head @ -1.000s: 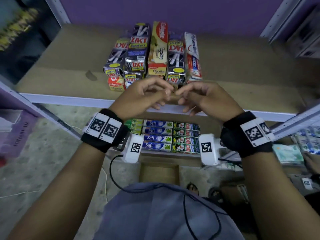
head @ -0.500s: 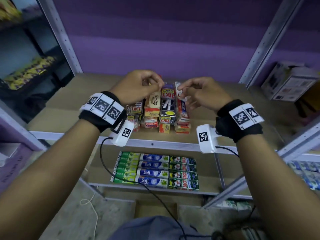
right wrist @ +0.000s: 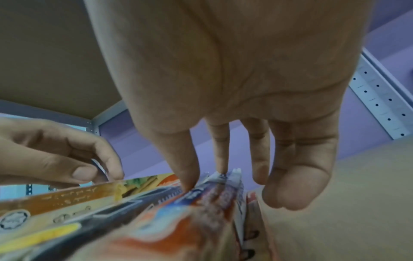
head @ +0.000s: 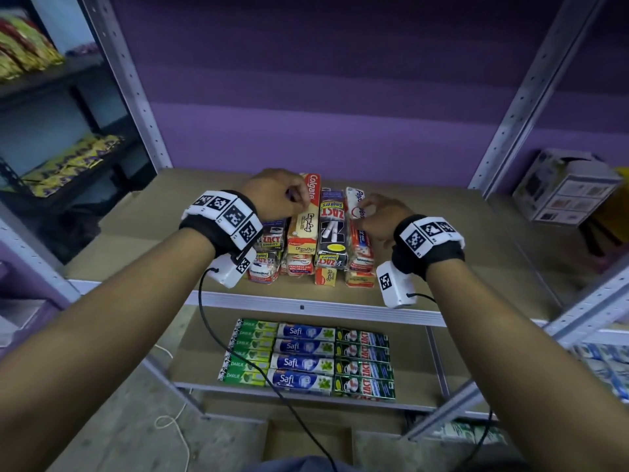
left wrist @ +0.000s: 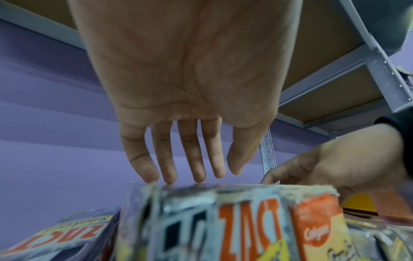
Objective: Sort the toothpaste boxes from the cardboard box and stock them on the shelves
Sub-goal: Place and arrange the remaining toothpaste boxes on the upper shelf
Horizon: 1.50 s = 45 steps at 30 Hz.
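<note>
Head view, centre: left hand (head: 275,195) and right hand (head: 383,216) atop stacked glossy toothpaste boxes (head: 320,233) on brown shelf (head: 442,253), bare board either side. Left wrist: fingertips (left wrist: 170,176) straight, touching box tops. Right wrist: fingers (right wrist: 221,153) relaxed, resting on box edge, gripping nothing.

Bare forearms here, no sleeves. Each wrist wears a black fabric band: the left band (head: 221,229) carries a curved white strip of square black-and-white coded markers, the right band (head: 429,247) the same. Just below each band hangs a white boxy module, left (head: 235,270) and right (head: 394,287), each stamped with one marker. A thin black cable (head: 272,386) trails from each. Low down, bluish-grey clothing (head: 306,465), perhaps a shirt.
</note>
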{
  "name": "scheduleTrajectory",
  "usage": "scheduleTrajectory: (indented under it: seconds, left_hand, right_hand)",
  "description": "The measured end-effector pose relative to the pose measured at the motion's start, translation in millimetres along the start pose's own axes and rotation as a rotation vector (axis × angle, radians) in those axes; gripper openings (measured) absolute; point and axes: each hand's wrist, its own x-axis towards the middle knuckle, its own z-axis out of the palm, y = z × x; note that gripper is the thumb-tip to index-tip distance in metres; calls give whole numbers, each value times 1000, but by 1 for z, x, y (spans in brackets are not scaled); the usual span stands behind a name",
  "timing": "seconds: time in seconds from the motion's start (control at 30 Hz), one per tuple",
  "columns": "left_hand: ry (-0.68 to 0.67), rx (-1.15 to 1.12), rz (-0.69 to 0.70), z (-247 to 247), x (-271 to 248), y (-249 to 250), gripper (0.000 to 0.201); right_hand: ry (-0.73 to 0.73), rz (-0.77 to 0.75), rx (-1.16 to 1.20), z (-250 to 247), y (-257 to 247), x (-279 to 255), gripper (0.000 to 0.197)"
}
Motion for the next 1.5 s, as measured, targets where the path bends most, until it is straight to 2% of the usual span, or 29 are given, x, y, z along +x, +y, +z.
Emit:
scheduleTrajectory:
  seconds: [0.2,0.33,0.53,0.63,0.77,1.0,1.13,1.3,1.4,1.5]
  left_hand:
    - [-26,154,-98,-4,0,-3,25]
    - [-42,152,-185,-7,3,-3,37]
    - [-91,203,-272,-9,9,-9,66]
    - [-78,175,-264,-13,8,-18,61]
    - [-39,146,-262,-27,3,-29,53]
    - [-22,163,-339,-47,-12,-61,48]
    - [-28,156,-401,-52,-24,-82,45]
    - [-2,114,-459,-54,-41,-106,43]
    - [23,110,-473,-53,-51,-117,39]
    - [13,107,-487,-52,-59,-127,39]
  right_hand:
    - [-54,37,61,7,1,3,66]
    - [-23,31,58,8,0,6,64]
    - [9,2,63,7,5,13,67]
    - [12,-15,170,2,12,15,64]
    - [32,-30,340,-14,7,16,50]
    - [37,-175,361,-41,-56,4,35]
    - [-13,-255,372,-28,-97,1,30]
    - [-90,-274,357,5,-143,12,24]
    - [-114,-315,223,27,-161,21,18]
    - [-100,-295,153,49,-170,29,12]
